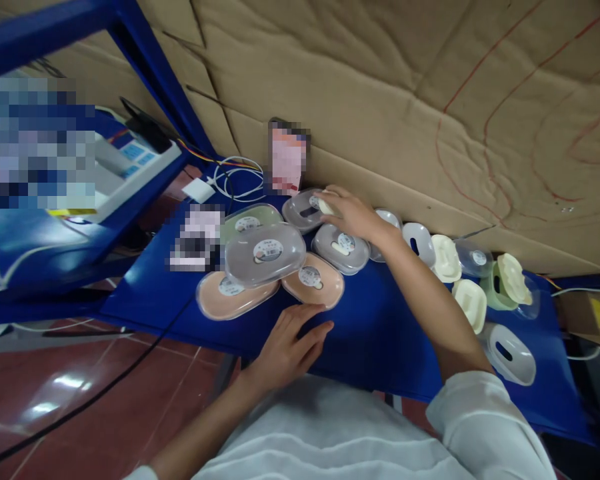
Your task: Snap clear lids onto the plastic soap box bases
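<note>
My right hand (347,212) reaches over a grey oval box with a clear lid (300,207) at the back. Its fingers are bent around a small cream-coloured plastic piece (326,205), partly hidden by them. Just in front lies another grey lidded box (341,250) with a round label. My left hand (295,343) hovers at the table's front edge, thumb and fingers apart, holding nothing. It is nearest to a peach lidded box (314,283). Beside that, a grey lidded box (265,250) overlaps a second peach box (235,297) and a green one (250,220).
On the right of the blue table (380,333) stand cream trays (446,259), an open green box (497,287) and a grey-white slotted shell (510,353). A phone (287,160) leans on the cardboard wall (360,87). A white cable (237,180) lies at the back left.
</note>
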`<state>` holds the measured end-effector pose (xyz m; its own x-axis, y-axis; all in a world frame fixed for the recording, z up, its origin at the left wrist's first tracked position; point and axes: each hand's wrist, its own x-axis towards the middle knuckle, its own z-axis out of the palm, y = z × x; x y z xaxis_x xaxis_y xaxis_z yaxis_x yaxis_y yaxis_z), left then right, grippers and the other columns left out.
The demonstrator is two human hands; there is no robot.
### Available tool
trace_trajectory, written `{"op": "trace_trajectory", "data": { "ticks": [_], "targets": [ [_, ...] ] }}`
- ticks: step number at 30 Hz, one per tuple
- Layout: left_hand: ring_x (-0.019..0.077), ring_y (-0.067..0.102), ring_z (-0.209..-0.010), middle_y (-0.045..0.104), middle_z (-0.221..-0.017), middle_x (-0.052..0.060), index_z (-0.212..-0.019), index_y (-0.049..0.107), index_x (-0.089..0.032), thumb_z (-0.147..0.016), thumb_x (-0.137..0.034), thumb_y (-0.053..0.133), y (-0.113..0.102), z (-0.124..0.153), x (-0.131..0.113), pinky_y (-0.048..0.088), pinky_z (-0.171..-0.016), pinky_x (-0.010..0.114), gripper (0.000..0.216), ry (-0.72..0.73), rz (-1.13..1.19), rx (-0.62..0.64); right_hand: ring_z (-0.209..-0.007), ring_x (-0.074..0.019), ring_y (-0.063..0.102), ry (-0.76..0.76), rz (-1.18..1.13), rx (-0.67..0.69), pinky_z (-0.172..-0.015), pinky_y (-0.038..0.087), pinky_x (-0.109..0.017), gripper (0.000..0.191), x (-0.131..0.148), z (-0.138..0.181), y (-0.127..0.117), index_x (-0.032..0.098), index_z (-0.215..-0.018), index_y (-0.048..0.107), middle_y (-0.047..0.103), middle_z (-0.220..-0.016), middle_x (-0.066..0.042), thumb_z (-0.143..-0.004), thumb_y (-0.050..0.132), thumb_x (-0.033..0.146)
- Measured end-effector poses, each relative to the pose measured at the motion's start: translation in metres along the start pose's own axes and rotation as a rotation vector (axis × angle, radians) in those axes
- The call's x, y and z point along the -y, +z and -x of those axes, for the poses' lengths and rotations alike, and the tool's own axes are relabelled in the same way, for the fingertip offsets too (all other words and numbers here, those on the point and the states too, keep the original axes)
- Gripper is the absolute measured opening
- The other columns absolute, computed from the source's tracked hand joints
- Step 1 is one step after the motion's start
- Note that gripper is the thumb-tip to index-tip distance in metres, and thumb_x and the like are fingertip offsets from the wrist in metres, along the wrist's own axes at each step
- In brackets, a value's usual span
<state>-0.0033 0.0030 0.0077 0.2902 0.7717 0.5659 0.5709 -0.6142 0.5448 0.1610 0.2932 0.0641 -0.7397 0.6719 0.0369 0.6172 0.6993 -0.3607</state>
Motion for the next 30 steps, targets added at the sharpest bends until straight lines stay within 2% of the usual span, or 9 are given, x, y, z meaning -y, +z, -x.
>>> {"op": "trace_trajectory", "data": {
  "ticks": [3, 6, 9, 11, 16, 20, 22, 25, 30],
  "targets": [
    [0.0262, 0.062, -0.128, 0.065, -0.137, 0.016, -0.129, 0.068, -0.018, -0.096, -0.006, 0.068, 0.0, -0.002, 0.0, 0.056, -0.106, 0.044, 0.035, 0.004, 0.024, 0.014, -0.133, -0.0267, 0.065, -0.008, -0.095, -0.08, -0.115, 0.053, -0.047, 0.039, -0.002, 0.011, -0.008, 0.027, -0.141, 0.067, 0.066, -0.148, -0.006, -0.102, 0.062, 0.024],
    [0.0259, 0.063, -0.126, 0.066, -0.136, 0.016, -0.13, 0.068, -0.019, -0.096, -0.007, 0.067, -0.001, -0.002, 0.0, 0.056, -0.105, 0.044, 0.036, 0.011, 0.017, 0.019, -0.114, -0.0212, 0.072, 0.004, -0.203, -0.253, -0.106, 0.058, -0.04, 0.029, 0.013, 0.034, -0.024, 0.025, -0.129, 0.071, 0.077, -0.129, -0.004, -0.107, 0.052, 0.023],
    [0.0255, 0.064, -0.125, 0.067, -0.135, 0.016, -0.132, 0.068, -0.019, -0.096, -0.007, 0.066, -0.003, 0.0, -0.002, 0.056, -0.106, 0.044, 0.038, 0.027, 0.003, 0.028, -0.112, -0.0207, 0.074, 0.008, -0.245, -0.402, -0.102, 0.06, -0.038, 0.026, 0.045, 0.081, -0.039, 0.027, -0.127, 0.071, 0.078, -0.125, -0.003, -0.108, 0.054, 0.025],
    [0.0258, 0.063, -0.127, 0.067, -0.135, 0.016, -0.134, 0.067, -0.019, -0.096, -0.007, 0.065, -0.002, 0.001, -0.006, 0.056, -0.107, 0.044, 0.04, 0.055, -0.004, 0.026, -0.119, -0.0218, 0.073, 0.001, -0.22, -0.396, -0.106, 0.059, -0.039, 0.027, 0.071, 0.123, -0.039, 0.028, -0.129, 0.071, 0.077, -0.128, -0.004, -0.109, 0.055, 0.024],
    [0.0286, 0.058, -0.137, 0.062, -0.145, 0.016, -0.141, 0.063, -0.021, -0.096, -0.008, 0.06, 0.016, 0.001, -0.022, 0.053, -0.11, 0.044, 0.047, 0.203, 0.0, 0.114, -0.125, -0.0204, 0.072, -0.042, -0.21, -0.207, -0.107, 0.06, -0.038, 0.044, 0.115, 0.224, 0.006, 0.028, -0.143, 0.065, 0.075, -0.134, -0.007, -0.106, 0.05, 0.009],
    [0.0301, 0.053, -0.143, 0.061, -0.152, 0.012, -0.146, 0.061, -0.022, -0.101, -0.019, 0.063, 0.035, 0.001, -0.029, 0.043, -0.12, 0.05, 0.046, 0.214, -0.098, 0.329, -0.123, -0.0214, 0.074, 0.01, -0.263, -0.298, -0.101, 0.066, -0.04, 0.052, 0.1, 0.259, 0.033, 0.031, -0.144, 0.063, 0.075, -0.133, -0.007, -0.102, 0.046, 0.006],
    [0.0282, 0.054, -0.143, 0.063, -0.151, 0.011, -0.145, 0.061, -0.021, -0.104, -0.022, 0.062, 0.038, 0.001, -0.028, 0.039, -0.122, 0.05, 0.042, 0.209, -0.127, 0.409, -0.129, -0.0221, 0.07, 0.067, -0.237, -0.402, -0.105, 0.064, -0.044, 0.052, 0.082, 0.252, 0.027, 0.031, -0.136, 0.067, 0.072, -0.138, -0.007, -0.1, 0.042, 0.004],
    [0.0265, 0.055, -0.14, 0.067, -0.144, 0.011, -0.141, 0.062, -0.018, -0.106, -0.02, 0.058, 0.037, 0.001, -0.027, 0.04, -0.116, 0.046, 0.035, 0.21, -0.144, 0.473, -0.14, -0.0229, 0.062, 0.052, -0.147, -0.445, -0.116, 0.055, -0.05, 0.054, 0.052, 0.203, 0.003, 0.026, -0.128, 0.068, 0.066, -0.147, -0.009, -0.093, 0.039, -0.002],
    [0.024, 0.058, -0.134, 0.07, -0.136, 0.009, -0.135, 0.064, -0.02, -0.104, -0.017, 0.061, 0.027, 0.0, -0.029, 0.044, -0.106, 0.04, 0.03, 0.16, -0.114, 0.492, -0.154, -0.0215, 0.048, -0.14, -0.019, -0.166, -0.126, 0.04, -0.049, 0.065, 0.012, 0.065, -0.021, 0.022, -0.142, 0.064, 0.057, -0.162, -0.008, -0.088, 0.039, -0.005]
  ]
}}
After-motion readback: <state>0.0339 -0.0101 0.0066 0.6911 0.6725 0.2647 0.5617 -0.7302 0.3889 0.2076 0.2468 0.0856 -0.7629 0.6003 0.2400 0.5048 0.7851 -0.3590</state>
